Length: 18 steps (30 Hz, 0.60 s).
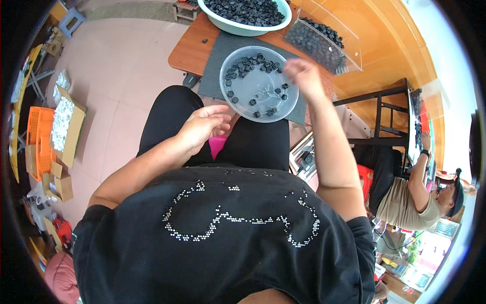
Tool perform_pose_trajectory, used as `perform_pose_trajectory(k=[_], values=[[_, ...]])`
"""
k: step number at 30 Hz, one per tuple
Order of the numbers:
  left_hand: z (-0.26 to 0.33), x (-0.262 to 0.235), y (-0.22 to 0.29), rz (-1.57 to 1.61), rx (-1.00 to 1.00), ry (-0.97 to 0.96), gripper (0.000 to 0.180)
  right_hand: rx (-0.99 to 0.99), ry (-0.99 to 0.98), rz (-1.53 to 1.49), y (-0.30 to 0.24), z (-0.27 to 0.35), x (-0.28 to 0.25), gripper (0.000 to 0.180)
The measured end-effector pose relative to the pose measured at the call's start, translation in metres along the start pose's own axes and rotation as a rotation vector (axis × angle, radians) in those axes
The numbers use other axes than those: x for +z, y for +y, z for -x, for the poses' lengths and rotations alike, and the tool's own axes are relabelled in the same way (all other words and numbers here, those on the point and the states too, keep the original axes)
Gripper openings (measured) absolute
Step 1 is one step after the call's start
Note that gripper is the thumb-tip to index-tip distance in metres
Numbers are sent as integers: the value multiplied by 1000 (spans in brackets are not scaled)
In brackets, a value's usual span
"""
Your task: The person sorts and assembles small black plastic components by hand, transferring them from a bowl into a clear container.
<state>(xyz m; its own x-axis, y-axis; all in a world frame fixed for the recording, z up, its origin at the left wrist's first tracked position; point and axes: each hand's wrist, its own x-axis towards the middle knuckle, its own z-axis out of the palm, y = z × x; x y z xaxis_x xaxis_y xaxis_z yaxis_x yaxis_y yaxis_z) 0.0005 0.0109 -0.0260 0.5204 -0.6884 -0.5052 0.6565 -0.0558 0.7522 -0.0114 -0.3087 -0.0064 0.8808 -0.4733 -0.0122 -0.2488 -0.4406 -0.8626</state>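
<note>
A round clear plastic bowl (pixel 242 112) rests on a dark grey mat (pixel 210 83) at the table's near edge. Small black cap-like parts (pixel 246 63) lie along its far and left inside, with a few scattered nearer me. Thin whitish pieces (pixel 268 92) sit on the bowl's right side. My left hand (pixel 206 124) hovers over my lap, left of the bowl, its fingers loosely apart with nothing in them. Past the bowl's right rim is my right hand (pixel 302 76), smeared by motion; its fingers curl, and whether they hold anything is unclear.
A pale green basin (pixel 243 31) full of black parts stands at the back of the brown table (pixel 185 50). Behind my right hand, a clear box (pixel 324 48) holds more. A carton (pixel 76 121) of white pieces stands left. Another person (pixel 410 202) works at the right.
</note>
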Motion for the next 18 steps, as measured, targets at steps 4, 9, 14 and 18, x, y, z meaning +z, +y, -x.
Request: perform_pose_trajectory(k=[4,9,14,18], values=[[-2,-3,-5,-3,-34,25,35,-50,-100,655,-3,34,49,21],[-1,4,0,-32,-66,2,31,-83,-63,907,3,32,62,18],[-3,-2,-5,-29,-67,16,28,-143,21,708,12,34,54,13],[-4,-4,-6,-11,-57,4,27,-48,1,168,8,43,50,10]])
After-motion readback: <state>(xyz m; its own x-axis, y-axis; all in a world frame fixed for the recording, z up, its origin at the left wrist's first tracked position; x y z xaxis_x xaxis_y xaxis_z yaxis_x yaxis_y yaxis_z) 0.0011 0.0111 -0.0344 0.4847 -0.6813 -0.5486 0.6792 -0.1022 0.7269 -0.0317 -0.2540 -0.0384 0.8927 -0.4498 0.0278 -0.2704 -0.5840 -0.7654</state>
